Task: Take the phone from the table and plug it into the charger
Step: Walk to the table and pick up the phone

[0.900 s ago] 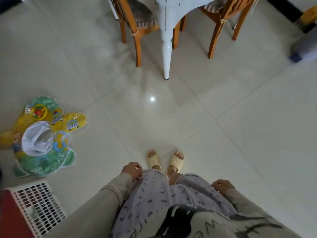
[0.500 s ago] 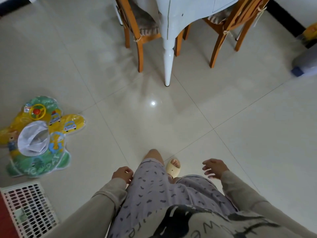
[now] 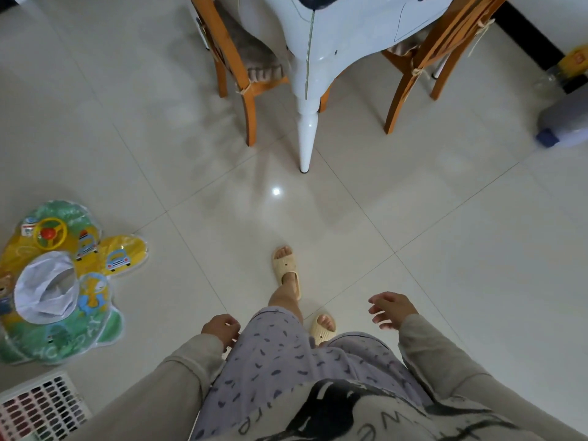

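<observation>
Table [image 3: 346, 33] glossy white with turned tapered leg, left hand [image 3: 221, 327] loosely curled, empty, right hand [image 3: 393, 308] fingers spread, empty.

- Table [image 3: 346, 30]: white and glossy, at the top edge of the view, only its near corner and curved apron in frame.
- One turned, tapering leg [image 3: 307, 128] stood on the pale tiled floor, ending in a small dark foot.
- Two wooden chairs were tucked against it, one on each side of the leg.
- Tabletop mostly out of frame; phone and charger could not be seen.
</observation>
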A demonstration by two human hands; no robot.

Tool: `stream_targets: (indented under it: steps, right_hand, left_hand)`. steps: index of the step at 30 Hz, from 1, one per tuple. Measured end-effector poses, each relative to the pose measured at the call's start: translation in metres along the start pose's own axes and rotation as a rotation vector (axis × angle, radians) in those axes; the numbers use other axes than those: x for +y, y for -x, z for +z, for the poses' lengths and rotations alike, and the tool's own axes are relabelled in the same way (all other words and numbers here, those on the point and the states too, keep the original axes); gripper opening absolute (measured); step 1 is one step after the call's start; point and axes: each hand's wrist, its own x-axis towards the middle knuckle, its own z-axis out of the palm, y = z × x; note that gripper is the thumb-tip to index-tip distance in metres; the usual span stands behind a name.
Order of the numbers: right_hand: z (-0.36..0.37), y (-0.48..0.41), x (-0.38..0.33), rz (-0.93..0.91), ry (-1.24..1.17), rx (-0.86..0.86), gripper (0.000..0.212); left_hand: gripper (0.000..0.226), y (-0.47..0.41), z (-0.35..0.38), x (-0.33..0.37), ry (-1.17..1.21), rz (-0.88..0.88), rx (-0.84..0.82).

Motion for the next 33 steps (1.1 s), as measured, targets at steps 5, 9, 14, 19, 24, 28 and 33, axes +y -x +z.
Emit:
stream_targets:
  steps: [5,9,14,19,24,28,33]
  right_hand:
    - [0.000,-0.012,-0.027,0.076,-0.051,0.083,0.015]
    - [-0.004,-0.023,-0.045,0.087,-0.122,0.128,0.022]
    - [-0.010,-0.030,-0.067,0.104,-0.119,0.182,0.018]
    - [-0.022,-0.042,-0.109,0.131,-0.079,0.154,0.018]
    - [-0.045,-0.062,-0.169,0.112,-0.131,0.108,0.013]
    - [-0.073,-0.074,-0.221,0.043,-0.125,0.089,0.026]
    - [-0.101,-0.092,-0.265,-0.019,-0.068,0.073,0.024]
  left_hand:
    - [0.027,-0.022,-0.061,0.084,0.079,0.104,-0.021]
    - [0.019,-0.033,-0.094,0.148,0.115,0.198,-0.052]
    - [0.027,-0.034,-0.116,0.202,0.175,0.286,-0.059]
    - [0.025,-0.037,-0.125,0.230,0.244,0.269,-0.049]
    - [0.026,-0.050,-0.129,0.235,0.248,0.142,-0.010]
    - [0.027,-0.062,-0.125,0.236,0.230,0.030,0.008]
    - [0.028,-0.070,-0.124,0.259,0.303,-0.016,0.029]
